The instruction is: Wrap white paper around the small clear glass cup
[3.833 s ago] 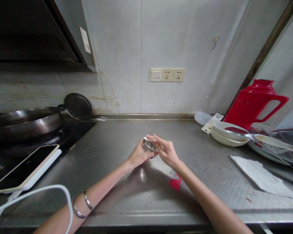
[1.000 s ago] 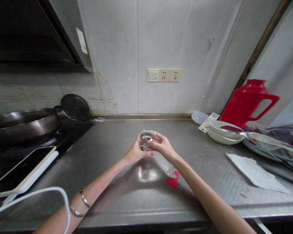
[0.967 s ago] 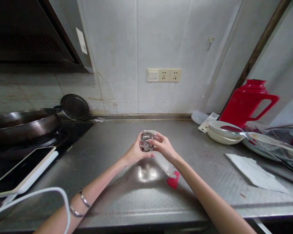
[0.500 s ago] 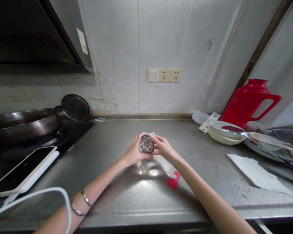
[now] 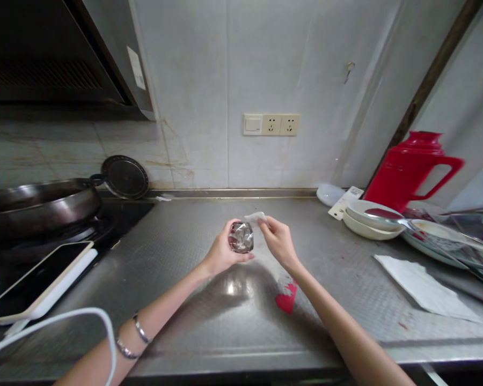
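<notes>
My left hand (image 5: 221, 250) is wrapped round a small, shiny, clear-grey glass (image 5: 241, 237) held above the steel counter (image 5: 177, 300). The glass is tilted, with one end facing me. Just to its right, my right hand (image 5: 279, 241) pinches a thin white tissue (image 5: 255, 217) between thumb and fingers. The tissue reaches left to the upper edge of the glass; whether it touches cannot be made out. A red jagged-edged scrap (image 5: 286, 300) lies on the counter beneath my right forearm.
On the left, a pan (image 5: 40, 203) stands on the black stove, with a phone (image 5: 40, 279) and white cable (image 5: 104, 321) nearer me. At right are a red thermos (image 5: 402, 177), stacked bowls (image 5: 366, 228), a plate (image 5: 434, 249) and a folded white napkin (image 5: 422, 284).
My right hand has come off the glass and moved slightly up and right, drawing the white tissue out to the side. My left hand keeps hold of the glass, which has turned a little.
</notes>
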### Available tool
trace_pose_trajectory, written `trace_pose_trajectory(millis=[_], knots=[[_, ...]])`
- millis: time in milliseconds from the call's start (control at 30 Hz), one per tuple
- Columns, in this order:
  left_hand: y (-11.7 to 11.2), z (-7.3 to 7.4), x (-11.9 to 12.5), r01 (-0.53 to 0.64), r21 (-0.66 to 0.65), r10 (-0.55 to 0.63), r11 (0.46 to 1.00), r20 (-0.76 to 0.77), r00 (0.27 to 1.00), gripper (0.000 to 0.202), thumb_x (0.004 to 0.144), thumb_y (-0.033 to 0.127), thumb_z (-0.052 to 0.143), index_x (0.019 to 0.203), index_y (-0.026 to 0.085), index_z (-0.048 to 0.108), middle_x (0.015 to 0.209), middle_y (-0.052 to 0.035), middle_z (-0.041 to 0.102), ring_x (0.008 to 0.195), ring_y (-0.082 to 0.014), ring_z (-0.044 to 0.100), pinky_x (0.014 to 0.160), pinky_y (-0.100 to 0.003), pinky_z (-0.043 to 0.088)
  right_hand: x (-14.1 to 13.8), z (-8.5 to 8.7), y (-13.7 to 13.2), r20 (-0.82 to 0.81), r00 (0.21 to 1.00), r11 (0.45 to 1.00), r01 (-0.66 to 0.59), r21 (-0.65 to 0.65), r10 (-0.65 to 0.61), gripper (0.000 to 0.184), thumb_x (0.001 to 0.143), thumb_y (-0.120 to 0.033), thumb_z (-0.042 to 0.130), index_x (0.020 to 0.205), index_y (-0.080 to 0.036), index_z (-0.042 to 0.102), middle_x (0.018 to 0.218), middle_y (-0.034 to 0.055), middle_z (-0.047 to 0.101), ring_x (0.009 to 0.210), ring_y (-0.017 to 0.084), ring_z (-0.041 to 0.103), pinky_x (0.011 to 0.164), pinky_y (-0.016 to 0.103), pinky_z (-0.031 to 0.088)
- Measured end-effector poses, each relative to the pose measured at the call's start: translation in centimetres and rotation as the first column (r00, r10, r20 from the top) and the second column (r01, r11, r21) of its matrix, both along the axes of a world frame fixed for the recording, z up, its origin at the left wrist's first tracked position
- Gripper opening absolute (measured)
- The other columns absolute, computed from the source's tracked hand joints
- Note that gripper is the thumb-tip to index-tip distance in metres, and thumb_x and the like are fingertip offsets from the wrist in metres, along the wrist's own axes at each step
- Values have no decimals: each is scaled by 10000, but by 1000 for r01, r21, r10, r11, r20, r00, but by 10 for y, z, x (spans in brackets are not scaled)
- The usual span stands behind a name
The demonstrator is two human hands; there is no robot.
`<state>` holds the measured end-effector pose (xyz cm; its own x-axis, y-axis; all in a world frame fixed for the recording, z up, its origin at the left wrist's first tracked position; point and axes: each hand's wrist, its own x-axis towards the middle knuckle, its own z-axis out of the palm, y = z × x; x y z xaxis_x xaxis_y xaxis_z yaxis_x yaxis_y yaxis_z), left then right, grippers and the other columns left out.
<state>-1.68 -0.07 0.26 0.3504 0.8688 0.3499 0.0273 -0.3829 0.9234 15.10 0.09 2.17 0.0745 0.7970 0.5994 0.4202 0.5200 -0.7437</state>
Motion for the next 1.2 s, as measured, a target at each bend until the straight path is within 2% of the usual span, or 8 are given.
trace_pose_trajectory(millis=[133,233,500,700,900,967,1067,1200], knots=[[1,-5,2,-30,28,30,999,2,1000,864,519,249,841,1244,233,373,1139,-87,562,876,-183,628,778,-311,514,-5,1,-9,15,987,987,-161,6,161,331,892,-410,456,906,-194,708,780,9,695,738,170,623,658,237,452],[-1,-5,3,-34,31,34,999,-2,999,850,524,248,836,1241,230,378,1128,-83,575,886,-187,630,782,-310,511,-7,0,-12,2,985,984,-175,16,175,316,895,-391,465,1018,-223,702,850,14,717,760,177,634,677,248,460],[4,-6,3,-120,61,117,991,48,992,752,573,242,807,1185,220,370,1160,-84,572,964,-190,609,853,-320,484,-6,6,-21,21,985,984,-170,48,170,305,889,-366,483,1046,-221,701,835,13,723,792,194,657,719,270,480],[16,-4,-3,-163,3,163,987,87,983,764,569,224,797,1184,211,344,1113,-79,574,924,-177,612,834,-318,483,-7,5,-22,36,986,980,-164,109,161,272,879,-366,498,918,-233,733,921,39,736,920,258,668,802,341,490],[7,-9,1,-107,31,108,994,-59,992,827,537,149,780,1246,224,361,1092,-64,569,851,-169,603,763,-308,490,-5,7,-15,13,1000,982,-22,189,20,255,891,-315,482,984,-229,704,977,43,724,880,216,672,788,314,504],[1,-11,4,-74,49,79,996,-98,992,824,536,119,765,1255,226,377,1067,-55,581,840,-173,602,768,-318,487,-5,7,-13,84,995,982,-69,178,55,250,889,-297,478,985,-234,701,959,41,726,871,211,673,784,309,508],[-3,-11,7,-68,79,76,995,-104,992,800,530,102,762,1238,220,409,1056,-47,595,888,-195,601,810,-335,479,-4,5,-13,198,962,964,-219,153,187,266,889,-257,461,1031,-257,686,992,36,717,896,201,669,801,308,508],[1,-13,6,-53,70,57,996,-62,996,771,533,113,773,1216,204,427,1086,-61,607,955,-217,597,851,-349,469,-6,4,-16,256,931,934,-310,180,260,323,888,-200,442,1127,-285,642,1084,28,691,998,195,645,931,352,464]])
